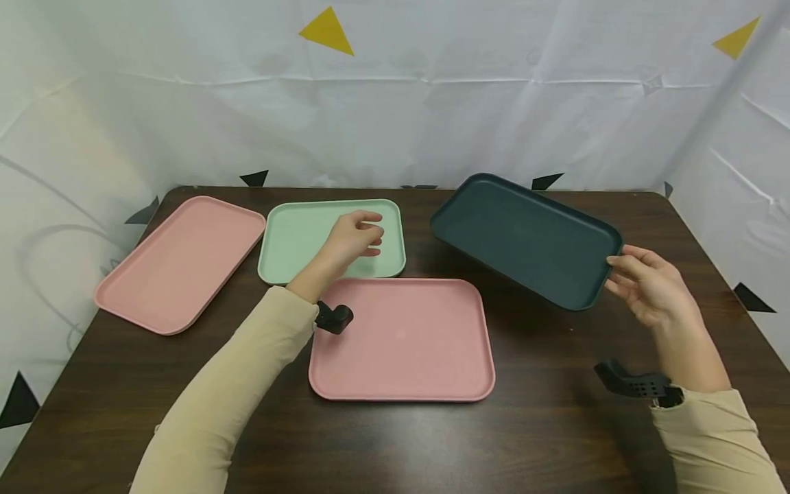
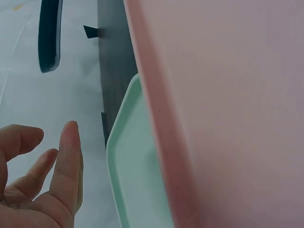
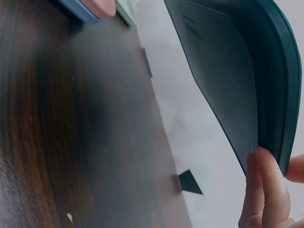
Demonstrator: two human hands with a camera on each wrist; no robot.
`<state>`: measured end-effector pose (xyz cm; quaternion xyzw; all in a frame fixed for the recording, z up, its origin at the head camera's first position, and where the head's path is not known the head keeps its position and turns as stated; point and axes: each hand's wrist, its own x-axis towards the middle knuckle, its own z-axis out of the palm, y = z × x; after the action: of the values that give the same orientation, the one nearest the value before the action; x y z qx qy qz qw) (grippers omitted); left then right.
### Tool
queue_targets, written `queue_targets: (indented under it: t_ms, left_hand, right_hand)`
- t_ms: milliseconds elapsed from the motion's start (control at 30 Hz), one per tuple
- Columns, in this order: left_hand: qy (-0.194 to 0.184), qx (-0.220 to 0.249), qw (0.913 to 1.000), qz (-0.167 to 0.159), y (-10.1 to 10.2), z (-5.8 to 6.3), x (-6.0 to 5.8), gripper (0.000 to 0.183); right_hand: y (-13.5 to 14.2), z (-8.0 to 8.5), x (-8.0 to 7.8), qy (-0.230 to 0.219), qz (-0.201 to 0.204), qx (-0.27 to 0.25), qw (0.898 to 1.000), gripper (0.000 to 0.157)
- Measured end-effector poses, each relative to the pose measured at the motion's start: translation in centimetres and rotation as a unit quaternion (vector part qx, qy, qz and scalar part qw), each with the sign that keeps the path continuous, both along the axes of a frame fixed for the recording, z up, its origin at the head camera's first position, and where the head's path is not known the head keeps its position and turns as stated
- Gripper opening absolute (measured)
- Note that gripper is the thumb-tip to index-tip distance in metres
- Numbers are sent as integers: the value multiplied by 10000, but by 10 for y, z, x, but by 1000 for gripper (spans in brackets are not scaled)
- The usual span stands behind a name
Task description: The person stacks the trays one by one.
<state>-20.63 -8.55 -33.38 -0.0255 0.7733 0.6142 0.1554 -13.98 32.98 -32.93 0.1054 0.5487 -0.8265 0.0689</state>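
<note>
My right hand [image 1: 654,285] pinches the right edge of a dark teal tray [image 1: 524,240], thumb on top and fingers beneath. The tray is tilted and raised off the table, and its underside shows in the right wrist view, with the fingertips [image 3: 268,166] on it. My left hand [image 1: 354,237] is held over a light green tray [image 1: 296,240], holding nothing, its fingers loosely bent and apart. In front of the green tray lies a pink tray [image 1: 401,343], partly under the left wrist in the head view.
Another pink tray [image 1: 179,267] lies at an angle on the left of the dark wooden table [image 1: 555,425]. A blue rim [image 3: 84,12] shows below a pink one in the right wrist view. White sheeting [image 1: 432,123] with yellow and black triangles surrounds the table.
</note>
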Motion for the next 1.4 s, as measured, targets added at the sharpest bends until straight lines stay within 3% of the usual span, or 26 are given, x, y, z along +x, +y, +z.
queue_targets:
  t_ms: [467,767,1167,1400]
  left_hand:
    - [-144,-161,9991,-359,10,-9,1,41]
    - [-186,-452,9973,-546,14,-14,1,41]
    - [-9,-1296,9874,-907,0,-14,8,42]
    - [153,-1435,9838,-1068,-11,-13,18,46]
  right_hand:
    - [-24,-8,0,-11,832,848,9929,26]
    - [-34,-12,-1,-75,1116,993,9887,28]
    - [-45,-12,-2,-188,1321,1258,9830,30]
    - [-55,-10,-3,-247,1526,1443,9774,29]
